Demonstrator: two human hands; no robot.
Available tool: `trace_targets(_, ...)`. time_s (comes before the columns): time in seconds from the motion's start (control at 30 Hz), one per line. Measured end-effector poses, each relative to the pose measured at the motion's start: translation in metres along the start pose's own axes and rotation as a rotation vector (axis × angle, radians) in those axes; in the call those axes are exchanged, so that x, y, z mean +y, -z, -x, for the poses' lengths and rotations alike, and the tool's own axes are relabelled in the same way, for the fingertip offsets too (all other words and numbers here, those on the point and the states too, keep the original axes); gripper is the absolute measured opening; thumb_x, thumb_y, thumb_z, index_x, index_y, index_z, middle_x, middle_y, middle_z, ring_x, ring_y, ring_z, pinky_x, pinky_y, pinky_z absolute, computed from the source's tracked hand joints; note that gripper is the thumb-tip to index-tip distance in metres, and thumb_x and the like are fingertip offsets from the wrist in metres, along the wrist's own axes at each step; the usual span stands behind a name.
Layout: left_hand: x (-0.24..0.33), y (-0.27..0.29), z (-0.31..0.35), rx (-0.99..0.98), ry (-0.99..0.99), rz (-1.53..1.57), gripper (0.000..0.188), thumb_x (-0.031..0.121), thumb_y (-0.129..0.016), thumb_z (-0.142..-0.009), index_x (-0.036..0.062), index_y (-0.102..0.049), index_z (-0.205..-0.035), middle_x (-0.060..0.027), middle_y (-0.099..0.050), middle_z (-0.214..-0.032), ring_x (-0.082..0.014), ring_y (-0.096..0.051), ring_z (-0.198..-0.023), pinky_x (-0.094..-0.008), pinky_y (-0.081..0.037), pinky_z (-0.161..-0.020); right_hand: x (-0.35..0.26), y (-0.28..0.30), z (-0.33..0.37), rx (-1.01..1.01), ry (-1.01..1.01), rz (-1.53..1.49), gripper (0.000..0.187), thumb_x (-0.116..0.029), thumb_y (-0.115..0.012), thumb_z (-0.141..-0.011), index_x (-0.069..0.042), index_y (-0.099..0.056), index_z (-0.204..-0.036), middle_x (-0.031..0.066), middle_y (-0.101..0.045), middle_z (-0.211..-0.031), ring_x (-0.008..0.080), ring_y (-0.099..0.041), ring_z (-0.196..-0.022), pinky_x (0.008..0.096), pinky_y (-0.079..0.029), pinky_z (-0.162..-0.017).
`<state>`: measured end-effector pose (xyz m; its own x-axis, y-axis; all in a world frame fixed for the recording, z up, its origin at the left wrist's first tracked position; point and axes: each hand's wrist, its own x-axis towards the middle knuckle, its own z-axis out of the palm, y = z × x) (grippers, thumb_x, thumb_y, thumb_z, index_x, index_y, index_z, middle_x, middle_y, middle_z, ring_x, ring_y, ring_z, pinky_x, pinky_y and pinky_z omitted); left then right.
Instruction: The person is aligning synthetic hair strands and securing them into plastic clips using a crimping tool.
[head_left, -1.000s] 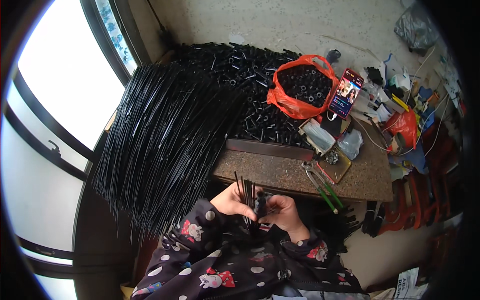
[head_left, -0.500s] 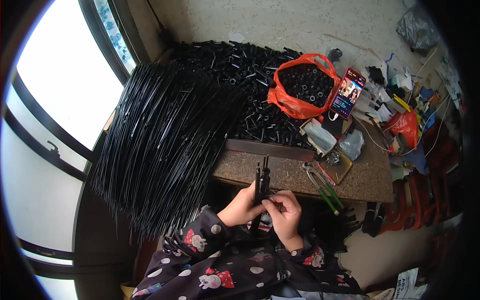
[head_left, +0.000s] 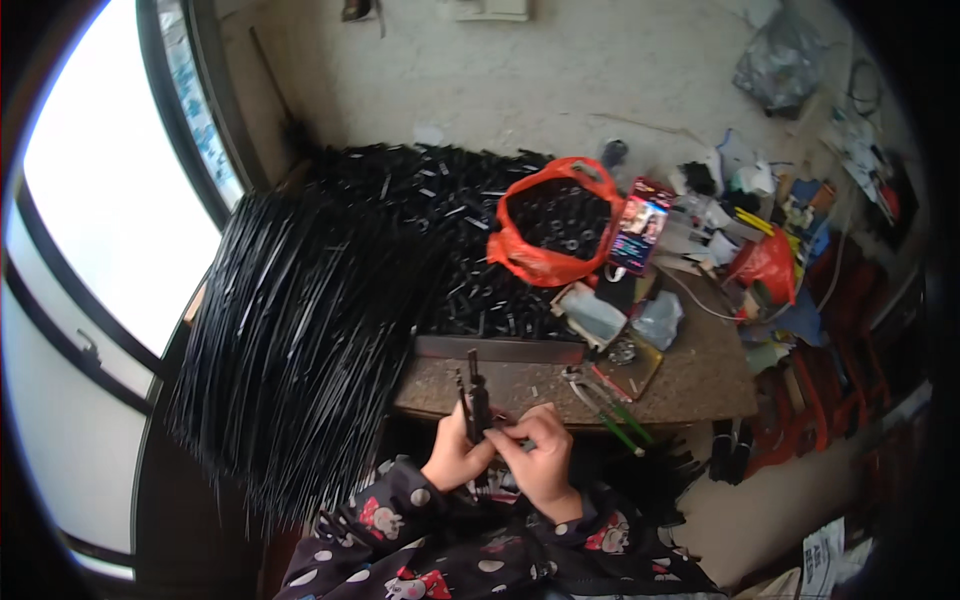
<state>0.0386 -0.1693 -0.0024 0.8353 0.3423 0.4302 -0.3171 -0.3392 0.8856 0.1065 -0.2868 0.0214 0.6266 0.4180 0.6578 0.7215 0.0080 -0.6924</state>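
My left hand (head_left: 456, 456) is closed round a slim black part with thin rods (head_left: 478, 398) that stick up past the fingers. The part stands roughly upright just off the table's front edge; its exact kind is not clear. From the right, my right hand (head_left: 541, 458) pinches at its lower side, fingers bent and pressed together. Whatever small piece may lie in that pinch is hidden. Just beyond my hands, a heap of small black tube-like parts (head_left: 400, 185) covers the table behind a low dark strip (head_left: 500, 348).
Long thin black rods (head_left: 280, 350) hang over the table's left edge. A red plastic bag (head_left: 545, 270) holds black rings; beside it stand a lit phone (head_left: 640, 225) and a small box (head_left: 592, 315). Green-handled pliers (head_left: 618, 425) overhang the brown table (head_left: 690, 390). Red frames stand right.
The whole view has tilted upward and shifted, so the table sits lower and more wall shows. Both hands stay on the black part; its grip looks much the same.
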Motion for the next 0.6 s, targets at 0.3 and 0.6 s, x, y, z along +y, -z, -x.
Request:
trace_targets(0.3,0.067,0.037,-0.001,-0.084,0.002,0.524,0.017,-0.001,-0.064,-0.076,0.0018,-0.051,-0.086,-0.0097,-0.061,-0.082,-0.0143,-0.058,-0.076,-0.028,-0.046,-0.068,0.016,0.082,0.001,-0.117,0.112,0.457,0.034,-0.012,-0.068,-0.071,-0.001,-0.06,-0.102,0.0146,-0.054,-0.107,0.0328,-0.052,-0.099,0.0397,-0.043,-0.084)
trace_targets(0.6,0.079,0.025,-0.027,-0.199,-0.103,0.011,0.068,0.006,-0.078,-0.065,0.0026,-0.044,-0.123,-0.0076,-0.061,-0.093,-0.0077,-0.056,-0.076,-0.0234,-0.045,-0.067,0.067,0.09,0.054,-0.297,-0.992,-0.503,0.01,0.002,-0.056,-0.072,0.0,-0.057,-0.081,0.0074,-0.045,-0.097,0.0203,-0.051,-0.082,0.0351,-0.044,-0.071)
